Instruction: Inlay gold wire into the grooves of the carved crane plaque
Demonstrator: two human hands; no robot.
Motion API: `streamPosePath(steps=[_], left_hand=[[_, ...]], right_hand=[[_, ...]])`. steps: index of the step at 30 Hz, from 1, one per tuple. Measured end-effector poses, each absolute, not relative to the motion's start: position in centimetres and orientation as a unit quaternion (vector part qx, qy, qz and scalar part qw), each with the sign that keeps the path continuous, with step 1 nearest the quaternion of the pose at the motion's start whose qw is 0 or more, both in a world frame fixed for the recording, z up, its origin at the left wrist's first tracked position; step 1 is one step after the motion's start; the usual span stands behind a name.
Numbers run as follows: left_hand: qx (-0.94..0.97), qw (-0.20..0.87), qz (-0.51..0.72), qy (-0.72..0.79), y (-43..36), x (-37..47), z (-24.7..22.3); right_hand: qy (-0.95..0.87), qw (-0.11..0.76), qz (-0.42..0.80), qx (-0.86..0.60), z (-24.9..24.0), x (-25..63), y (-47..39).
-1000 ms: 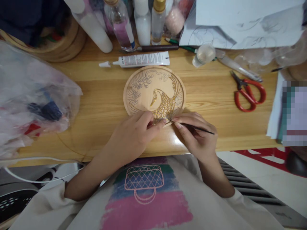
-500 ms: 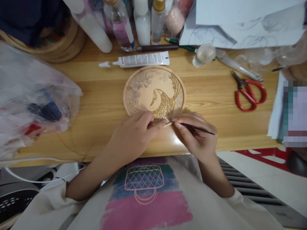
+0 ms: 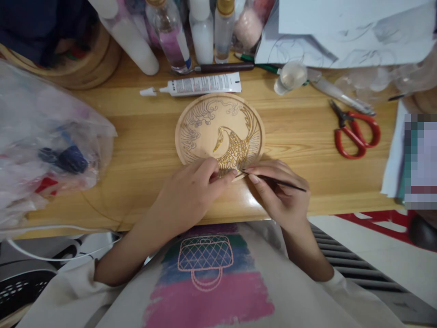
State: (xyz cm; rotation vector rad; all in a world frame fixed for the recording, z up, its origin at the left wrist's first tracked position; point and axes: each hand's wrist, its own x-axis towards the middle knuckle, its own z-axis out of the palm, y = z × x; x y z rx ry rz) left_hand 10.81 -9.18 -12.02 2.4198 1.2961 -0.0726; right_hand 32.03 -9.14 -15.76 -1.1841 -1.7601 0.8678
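Observation:
A round wooden plate (image 3: 205, 136) lies on the table, drawn with a crane and swirling clouds. Raised gold lines cover the bird's neck, body scales and part of its tail; other lines are plain dark. My left hand (image 3: 191, 191) rests over the plate's lower left edge, fingers curled and a fingertip pressed on the lower pattern. Whatever it may pinch is hidden or too fine to make out. My right hand (image 3: 283, 191) is closed around a slim dark pointed tool (image 3: 282, 182), its tip at the plate's lower rim beside my left fingertip.
Behind the plate lies a white tube (image 3: 205, 84) with its cap (image 3: 148, 92) off. Red-handled pliers (image 3: 355, 130) lie to the right, near a small clear cup (image 3: 291, 77). Bottles (image 3: 201, 36) and drawn sheets (image 3: 341, 45) line the back. A plastic bag (image 3: 68, 136) fills the left.

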Motion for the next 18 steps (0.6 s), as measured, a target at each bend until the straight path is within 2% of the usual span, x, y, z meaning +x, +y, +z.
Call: streamPosePath(steps=[6,18], left_hand=[[0.851,0.234,-0.017,0.469,-8.99,10.66,-12.05],[0.848,0.235,-0.031,0.474,-8.74,10.76,-11.74]], right_hand=[[-0.698,0.412,0.346,-0.473,-15.75,31.97,-8.99],[-0.701,0.413,0.341,-0.471,-15.82,31.96,-9.03]])
